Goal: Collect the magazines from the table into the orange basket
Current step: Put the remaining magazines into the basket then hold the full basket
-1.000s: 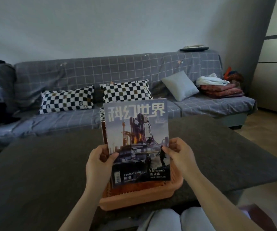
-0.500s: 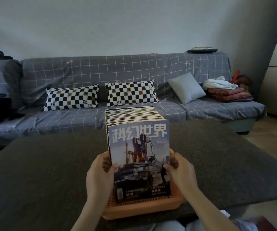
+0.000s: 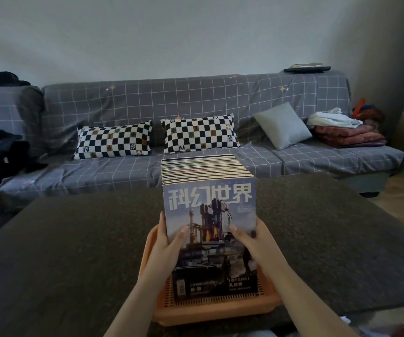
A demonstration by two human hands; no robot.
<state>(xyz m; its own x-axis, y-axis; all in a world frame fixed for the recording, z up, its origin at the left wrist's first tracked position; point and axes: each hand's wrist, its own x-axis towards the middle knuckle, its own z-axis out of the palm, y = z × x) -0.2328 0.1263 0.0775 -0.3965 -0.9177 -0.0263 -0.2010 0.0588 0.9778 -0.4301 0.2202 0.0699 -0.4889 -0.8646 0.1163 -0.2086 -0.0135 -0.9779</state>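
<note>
Head view: one look, from above the person's arms
Magazines (image 3: 208, 215): a thick row standing on edge inside the orange basket (image 3: 210, 310), the front cover facing the person, with a blue sky and a tall machine on it
Orange basket: sits on the dark desk (image 3: 74, 251), at the near edge
Left hand (image 3: 164, 251): grasping the left side of the row, thumb lying on the front cover
Right hand (image 3: 257, 244): grasping the right side of the row, thumb on the front cover too
Behind the desk: a grey sofa (image 3: 196, 103) with white lines, two checked pillows (image 3: 113, 139), a plain grey cushion (image 3: 282, 125) and folded blankets (image 3: 347, 137) at the right end
</note>
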